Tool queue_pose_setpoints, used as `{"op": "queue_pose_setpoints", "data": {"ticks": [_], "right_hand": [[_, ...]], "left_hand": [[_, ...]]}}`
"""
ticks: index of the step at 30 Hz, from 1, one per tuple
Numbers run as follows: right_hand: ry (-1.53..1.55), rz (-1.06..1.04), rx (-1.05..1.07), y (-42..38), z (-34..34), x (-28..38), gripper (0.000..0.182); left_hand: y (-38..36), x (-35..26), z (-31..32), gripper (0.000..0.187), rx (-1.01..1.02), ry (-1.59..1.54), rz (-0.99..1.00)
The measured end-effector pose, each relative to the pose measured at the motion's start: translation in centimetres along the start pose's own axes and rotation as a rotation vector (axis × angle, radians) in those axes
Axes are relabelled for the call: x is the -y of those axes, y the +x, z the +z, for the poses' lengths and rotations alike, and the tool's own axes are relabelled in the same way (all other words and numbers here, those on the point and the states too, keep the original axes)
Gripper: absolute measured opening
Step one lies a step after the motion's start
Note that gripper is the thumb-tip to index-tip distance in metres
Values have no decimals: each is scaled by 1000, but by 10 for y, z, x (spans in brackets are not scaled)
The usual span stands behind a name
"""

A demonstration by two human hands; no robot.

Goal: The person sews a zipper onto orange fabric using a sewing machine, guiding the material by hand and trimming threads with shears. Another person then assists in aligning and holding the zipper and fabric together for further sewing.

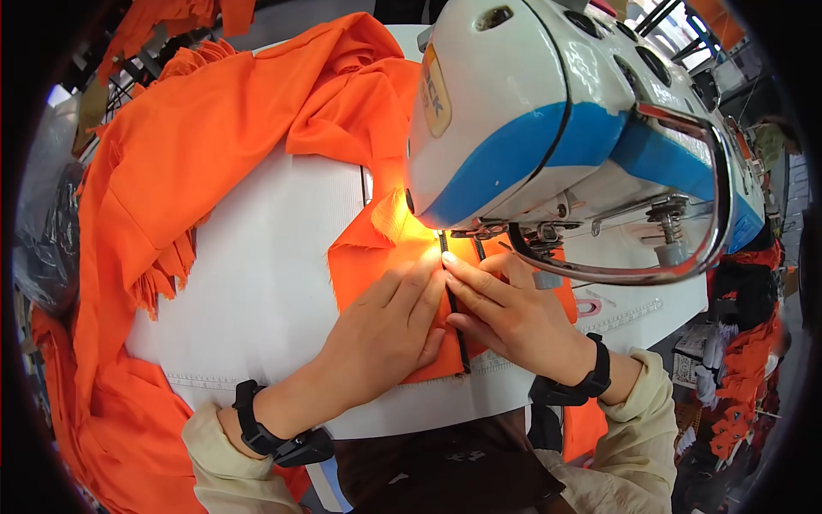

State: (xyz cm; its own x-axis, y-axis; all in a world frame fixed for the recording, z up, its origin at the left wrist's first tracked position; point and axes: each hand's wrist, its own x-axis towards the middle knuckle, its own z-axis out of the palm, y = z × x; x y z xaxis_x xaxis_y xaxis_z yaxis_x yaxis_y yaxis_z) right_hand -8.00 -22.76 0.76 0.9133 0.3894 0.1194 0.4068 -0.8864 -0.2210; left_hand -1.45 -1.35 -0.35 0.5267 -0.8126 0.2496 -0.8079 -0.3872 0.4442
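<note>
An orange fabric piece (pixel 353 272) lies under the head of a white and blue sewing machine (pixel 514 103), lit by its lamp. A narrow black strip (pixel 461 349) runs down the fabric from the presser area, between my hands. My left hand (pixel 381 317) rests flat on the fabric left of the strip, fingers stretched toward the needle area. From the other side, my right hand (pixel 518 317) lays its extended fingertips at the strip's edge. A second short dark strip (pixel 479 248) shows above my right fingers. The needle itself is hidden.
A large orange garment (pixel 197 128) drapes over the left and back of the white table (pixel 257 283). Ruler markings (pixel 205 381) line the table's front. A metal guard loop (pixel 723 197) juts from the machine. Pink-handled snips (pixel 589 307) lie beyond my right hand.
</note>
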Motion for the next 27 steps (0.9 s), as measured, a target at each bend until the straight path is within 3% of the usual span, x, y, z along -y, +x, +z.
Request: {"op": "queue_pose_setpoints", "data": {"ticks": [6,9,17,24,27], "right_hand": [[72,-23,-82,4,1,0,47],[98,-49,-118,2,5,0,37],[-123,-218,-117,-24,2,23,33],[7,-204,-114,-33,-3,24,28],[73,-119,-212,-22,-12,13,30]], "left_hand": [[0,1,-5,53,33,108,69],[0,0,-5,52,32,110,70],[1,1,-3,47,57,115,76],[1,1,-2,47,42,158,79],[1,1,-3,48,50,157,84]]}}
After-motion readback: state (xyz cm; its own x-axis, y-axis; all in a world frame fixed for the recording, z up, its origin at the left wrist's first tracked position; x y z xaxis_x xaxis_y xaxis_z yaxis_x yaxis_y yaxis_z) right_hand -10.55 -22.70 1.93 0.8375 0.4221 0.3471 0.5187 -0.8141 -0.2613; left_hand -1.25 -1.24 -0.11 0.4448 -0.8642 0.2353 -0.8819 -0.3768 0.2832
